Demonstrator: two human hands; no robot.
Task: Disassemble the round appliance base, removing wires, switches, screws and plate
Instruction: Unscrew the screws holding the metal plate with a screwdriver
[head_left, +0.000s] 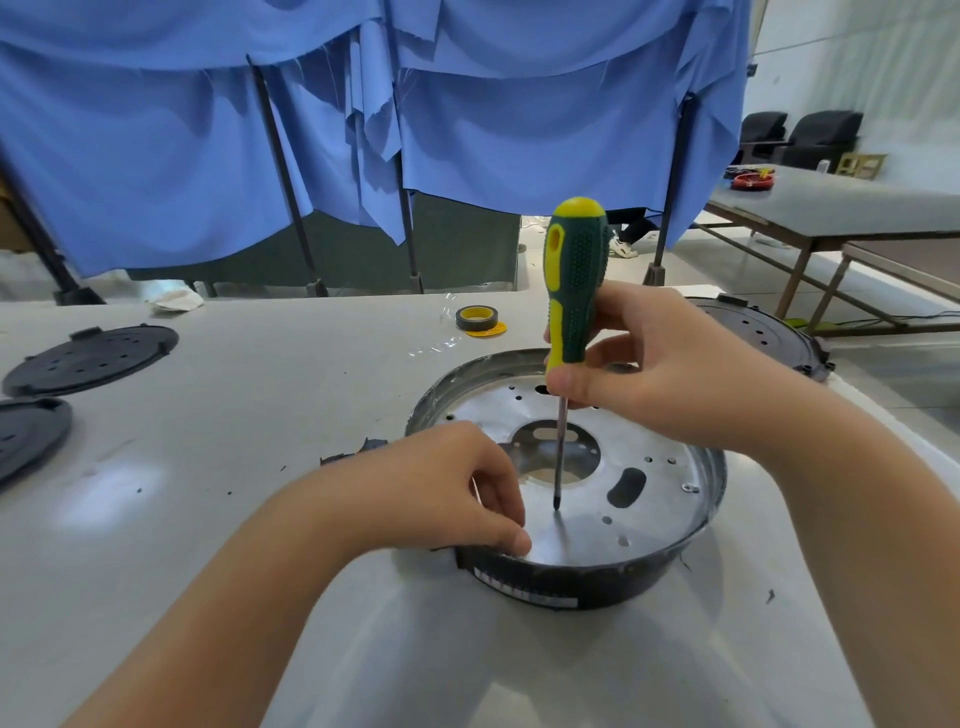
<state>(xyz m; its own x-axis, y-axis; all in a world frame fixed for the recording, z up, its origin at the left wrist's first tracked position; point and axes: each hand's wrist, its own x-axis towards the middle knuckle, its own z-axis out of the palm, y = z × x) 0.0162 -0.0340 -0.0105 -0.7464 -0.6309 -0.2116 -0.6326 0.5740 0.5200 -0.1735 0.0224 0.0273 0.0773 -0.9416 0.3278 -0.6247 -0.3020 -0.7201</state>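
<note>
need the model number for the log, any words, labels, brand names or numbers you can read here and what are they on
Nothing can be read in this view.
White label on the black outer wall of the round appliance base: it carries print, but too blurred and too oblique to read.
Screwdriver handle in the right hand: no marking shows.
Tape roll: no text shows.

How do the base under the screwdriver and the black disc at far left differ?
The appliance base lies open side up, showing a shiny metal plate; the black disc shows only dark plastic. Both hands are at the appliance base; the black disc lies untouched. Both are round and pierced with holes.
</note>
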